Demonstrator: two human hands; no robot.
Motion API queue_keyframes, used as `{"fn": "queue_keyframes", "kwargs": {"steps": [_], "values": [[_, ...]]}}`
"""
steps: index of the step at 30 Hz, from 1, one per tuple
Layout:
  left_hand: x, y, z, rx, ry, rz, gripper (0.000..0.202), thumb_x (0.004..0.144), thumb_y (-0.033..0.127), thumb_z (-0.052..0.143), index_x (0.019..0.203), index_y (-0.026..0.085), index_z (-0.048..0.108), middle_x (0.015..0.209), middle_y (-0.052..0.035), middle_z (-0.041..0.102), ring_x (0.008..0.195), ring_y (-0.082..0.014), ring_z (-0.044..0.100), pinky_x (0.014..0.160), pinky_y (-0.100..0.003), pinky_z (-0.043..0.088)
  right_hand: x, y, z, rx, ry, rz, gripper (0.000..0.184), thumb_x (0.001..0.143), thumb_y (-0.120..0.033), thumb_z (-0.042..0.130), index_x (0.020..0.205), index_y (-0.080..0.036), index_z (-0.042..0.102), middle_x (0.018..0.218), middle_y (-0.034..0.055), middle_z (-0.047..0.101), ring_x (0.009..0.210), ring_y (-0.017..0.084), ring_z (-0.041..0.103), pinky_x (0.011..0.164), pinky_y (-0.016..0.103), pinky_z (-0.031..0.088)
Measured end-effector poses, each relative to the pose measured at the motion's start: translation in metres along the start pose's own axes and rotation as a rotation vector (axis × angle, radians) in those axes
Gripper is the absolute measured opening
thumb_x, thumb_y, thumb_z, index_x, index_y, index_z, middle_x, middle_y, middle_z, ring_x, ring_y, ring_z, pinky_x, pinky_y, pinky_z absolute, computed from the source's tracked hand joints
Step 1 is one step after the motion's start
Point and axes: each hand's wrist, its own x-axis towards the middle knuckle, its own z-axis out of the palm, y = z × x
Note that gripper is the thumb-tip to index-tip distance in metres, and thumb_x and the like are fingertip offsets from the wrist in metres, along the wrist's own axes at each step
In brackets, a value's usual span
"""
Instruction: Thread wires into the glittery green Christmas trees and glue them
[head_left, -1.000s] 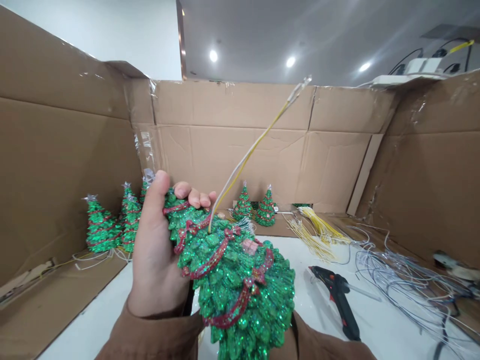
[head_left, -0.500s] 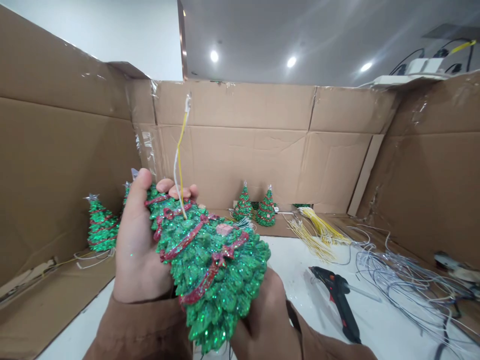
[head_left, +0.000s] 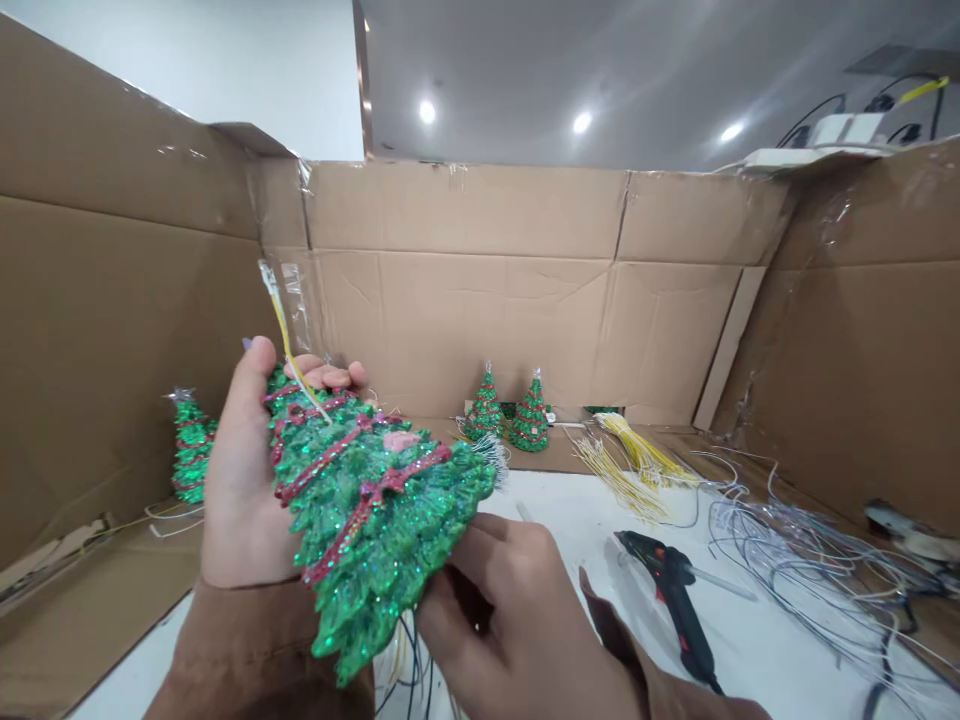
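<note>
A glittery green Christmas tree figurine (head_left: 375,540) with red ribbon garlands lies tilted across my left hand (head_left: 247,480), its top toward the back left. My left fingers and thumb wrap round the upper part. From a hole in its side sticks a yellow-and-white wire (head_left: 286,335) with a small whitish end piece. My right hand (head_left: 517,600) is at the tree's base, fingers curled in against the underside. Whatever those fingertips grip is hidden by the base and the hand.
Two similar trees (head_left: 529,420) stand at the back, another tree (head_left: 193,450) at the left. Bundled yellow wires (head_left: 645,455) lie behind a black glue gun (head_left: 671,590). Tangled clear and white wires (head_left: 795,560) spread at right. Cardboard walls (head_left: 465,300) enclose the white table (head_left: 577,620).
The tree and my left hand have shifted left, and the protruding wire now leans left. My right hand has come out from behind the tree, more of it showing at the base.
</note>
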Motion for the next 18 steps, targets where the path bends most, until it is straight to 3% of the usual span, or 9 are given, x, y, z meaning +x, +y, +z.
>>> {"fn": "queue_keyframes", "kwargs": {"steps": [5,7,10,14,16,18], "values": [[0.012,0.001,-0.015,0.012,-0.045,-0.016,0.033,0.089,0.036,0.047,0.061,0.017,0.046,0.055,0.0015,0.058,0.063,-0.0128,0.064,0.062,-0.026,0.052,-0.003,0.004,-0.004,-0.1,-0.16,0.063,0.016,0.066,-0.021,0.049,0.055,-0.017,0.038,0.055,-0.0027,0.042,0.051,0.008,0.036,0.049,0.024,0.021],[0.019,0.005,-0.023,0.052,-0.023,0.019,0.033,0.088,0.037,0.047,0.062,0.016,0.047,0.062,-0.001,0.061,0.066,-0.0141,0.063,0.063,-0.028,0.051,-0.003,0.006,-0.005,-0.187,-0.238,0.094,0.019,0.065,-0.018,0.048,0.053,-0.016,0.034,0.053,-0.0031,0.039,0.051,0.008,0.033,0.05,0.025,0.021],[0.025,0.011,-0.027,0.047,0.029,0.062,0.034,0.089,0.037,0.044,0.061,0.017,0.046,0.057,-0.0009,0.058,0.067,-0.0146,0.062,0.065,-0.029,0.05,-0.001,0.008,-0.009,-0.3,-0.332,0.147,0.02,0.064,-0.015,0.048,0.051,-0.016,0.034,0.051,-0.004,0.033,0.05,0.008,0.026,0.05,0.026,0.019],[0.023,0.007,-0.017,-0.031,-0.013,-0.003,0.034,0.089,0.035,0.048,0.059,0.018,0.042,0.048,0.0036,0.051,0.056,-0.0085,0.055,0.067,-0.025,0.05,-0.002,0.009,-0.025,-0.4,-0.481,0.205,0.018,0.065,-0.011,0.052,0.048,-0.017,0.048,0.049,-0.0044,0.036,0.048,0.008,0.021,0.048,0.026,0.018],[0.02,0.0,-0.012,-0.038,-0.072,-0.073,0.036,0.089,0.035,0.047,0.059,0.018,0.041,0.046,0.0045,0.047,0.05,-0.0061,0.051,0.064,-0.021,0.049,-0.005,0.01,-0.042,-0.404,-0.599,0.255,0.018,0.068,-0.011,0.057,0.052,-0.018,0.06,0.049,-0.0038,0.045,0.046,0.007,0.026,0.047,0.025,0.02],[0.018,-0.008,-0.007,0.008,-0.128,-0.153,0.038,0.089,0.037,0.046,0.057,0.018,0.041,0.046,0.0039,0.047,0.048,-0.006,0.05,0.061,-0.02,0.05,-0.009,0.012,-0.063,-0.373,-0.61,0.318,0.015,0.072,-0.019,0.064,0.057,-0.02,0.067,0.05,-0.0029,0.053,0.045,0.008,0.037,0.045,0.023,0.025]]}}
